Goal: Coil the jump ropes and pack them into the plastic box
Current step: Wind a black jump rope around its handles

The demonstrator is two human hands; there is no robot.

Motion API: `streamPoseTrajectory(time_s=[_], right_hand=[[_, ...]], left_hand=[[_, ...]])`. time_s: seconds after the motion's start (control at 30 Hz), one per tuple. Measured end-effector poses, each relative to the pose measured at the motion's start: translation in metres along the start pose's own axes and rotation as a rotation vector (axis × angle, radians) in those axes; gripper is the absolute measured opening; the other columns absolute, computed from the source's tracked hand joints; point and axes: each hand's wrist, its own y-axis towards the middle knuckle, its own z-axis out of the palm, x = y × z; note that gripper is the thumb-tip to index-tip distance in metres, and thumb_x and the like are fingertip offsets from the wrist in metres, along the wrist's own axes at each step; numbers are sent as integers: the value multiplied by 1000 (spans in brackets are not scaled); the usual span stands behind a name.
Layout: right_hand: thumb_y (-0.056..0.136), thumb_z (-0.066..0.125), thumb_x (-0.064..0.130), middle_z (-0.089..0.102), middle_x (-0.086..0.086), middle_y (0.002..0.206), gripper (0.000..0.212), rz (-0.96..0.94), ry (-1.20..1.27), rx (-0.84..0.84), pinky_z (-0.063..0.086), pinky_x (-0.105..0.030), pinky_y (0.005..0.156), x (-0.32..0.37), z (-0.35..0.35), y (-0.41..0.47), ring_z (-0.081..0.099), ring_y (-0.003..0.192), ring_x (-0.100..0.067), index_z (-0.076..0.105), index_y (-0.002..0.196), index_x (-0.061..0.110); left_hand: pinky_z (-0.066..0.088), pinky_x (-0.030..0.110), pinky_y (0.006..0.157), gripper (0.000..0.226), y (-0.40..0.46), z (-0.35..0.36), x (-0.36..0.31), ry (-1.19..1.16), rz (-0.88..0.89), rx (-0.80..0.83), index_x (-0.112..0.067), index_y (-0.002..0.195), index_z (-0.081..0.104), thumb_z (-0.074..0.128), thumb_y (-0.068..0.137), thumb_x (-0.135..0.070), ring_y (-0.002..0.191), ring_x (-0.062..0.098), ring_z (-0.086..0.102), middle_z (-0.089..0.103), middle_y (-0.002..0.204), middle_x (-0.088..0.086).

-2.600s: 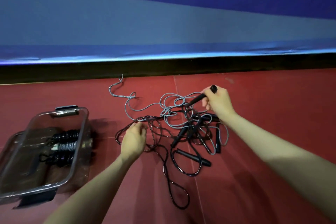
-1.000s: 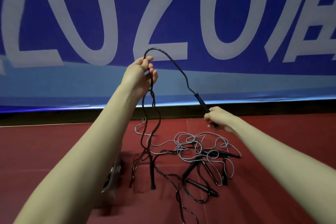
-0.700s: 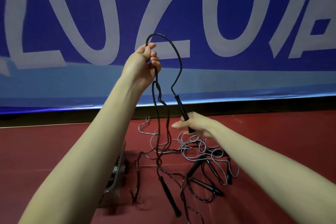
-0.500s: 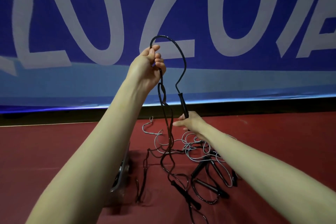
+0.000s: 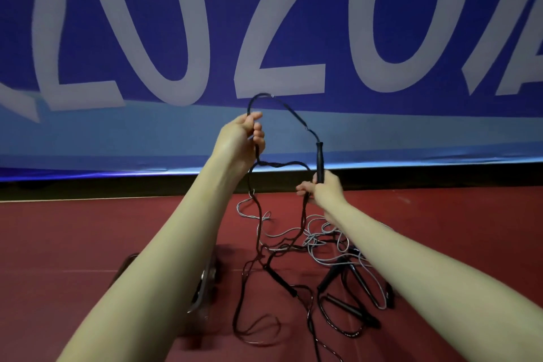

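Observation:
A black jump rope (image 5: 291, 110) arches in the air between my hands. My left hand (image 5: 244, 138) is raised and grips the cord, with a loop rising above it. My right hand (image 5: 321, 189), lower and to the right, holds the rope's black handle (image 5: 319, 160) upright together with a strand of cord. More of this rope hangs down to the red floor, where its other handle (image 5: 282, 281) lies. A tangle of grey and black ropes (image 5: 332, 244) lies under my right forearm. The clear plastic box (image 5: 205, 285) is mostly hidden behind my left forearm.
A blue banner (image 5: 264, 38) with large white characters stands along the back, above a black base strip (image 5: 411, 178). The red floor (image 5: 73, 244) stretches to both sides of the rope pile.
My right hand has moved right, away from my left, and now also holds a strand of cord beside the handle, so a loop spans the hands. The free handle slid left on the floor.

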Motion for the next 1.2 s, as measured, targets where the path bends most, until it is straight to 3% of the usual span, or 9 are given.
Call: streamPoseTrajectory(time_s=[0.23, 0.33, 0.4, 0.5, 0.57, 0.73, 0.87, 1.0, 1.2], right_hand=[[93, 48, -11, 69, -11, 85, 33, -85, 110, -25, 47, -28, 70, 31, -29, 11, 69, 81, -22, 40, 77, 17], [93, 46, -13, 69, -4, 75, 33, -99, 184, 30, 41, -22, 57, 41, -30, 12, 72, 88, -21, 40, 78, 17], [92, 48, -12, 70, -6, 81, 34, -98, 267, 92, 50, -27, 66, 46, -30, 13, 72, 91, -20, 40, 77, 17], [93, 46, -12, 74, -13, 94, 34, -102, 364, 248, 48, -46, 94, 51, -33, 11, 70, 100, -27, 40, 75, 16], [94, 42, -13, 73, -14, 97, 35, -85, 409, 346, 48, -47, 96, 53, -35, 8, 68, 103, -30, 41, 75, 16], [84, 53, -5, 72, -17, 104, 26, -33, 530, 562, 57, -40, 87, 57, -34, -1, 67, 106, -31, 54, 69, 16], [79, 57, -2, 72, -15, 104, 26, -25, 568, 623, 57, -40, 85, 62, -33, -9, 68, 104, -29, 60, 63, 17], [82, 51, -6, 70, -16, 110, 27, -7, 581, 602, 56, -42, 89, 63, -42, -7, 66, 110, -30, 54, 65, 15], [82, 54, -4, 67, -19, 119, 28, 123, 338, 527, 55, -51, 86, 54, -68, 5, 65, 111, -35, 52, 61, 15]], left_hand=[[43, 14, 44, 15, 8, -69, 69, 110, -122, -112, 0, 106, 53, 39, 102, -4, 42, 5, 50, 48, 69, 7], [48, 18, 56, 16, 2, -82, 92, 206, -237, 60, -1, 105, 56, 42, 101, -6, 49, 5, 56, 57, 75, 8], [50, 22, 72, 21, 0, -88, 101, 418, -293, 198, -10, 100, 65, 45, 99, -4, 67, 6, 65, 68, 84, 2], [49, 13, 67, 31, 3, -88, 108, 752, -185, 209, -15, 99, 67, 43, 97, 3, 82, 9, 63, 68, 98, -1], [46, 9, 64, 26, 8, -86, 113, 882, -78, 154, -15, 105, 63, 43, 98, 1, 87, 11, 60, 65, 105, 0], [42, 20, 94, 35, 11, -77, 121, 935, -12, 307, -20, 128, 54, 58, 95, -11, 117, 10, 53, 57, 128, -5], [44, 12, 90, 30, 5, -64, 129, 936, -102, 464, -24, 122, 54, 59, 95, -15, 98, -7, 58, 63, 108, -15], [44, 23, 79, 18, 8, -64, 127, 918, 6, 327, -17, 92, 63, 48, 100, -12, 71, 4, 59, 61, 73, -1], [33, 22, 58, 26, 17, -74, 102, 630, 37, 55, -9, 80, 62, 45, 99, -6, 56, 10, 38, 41, 61, -1]])
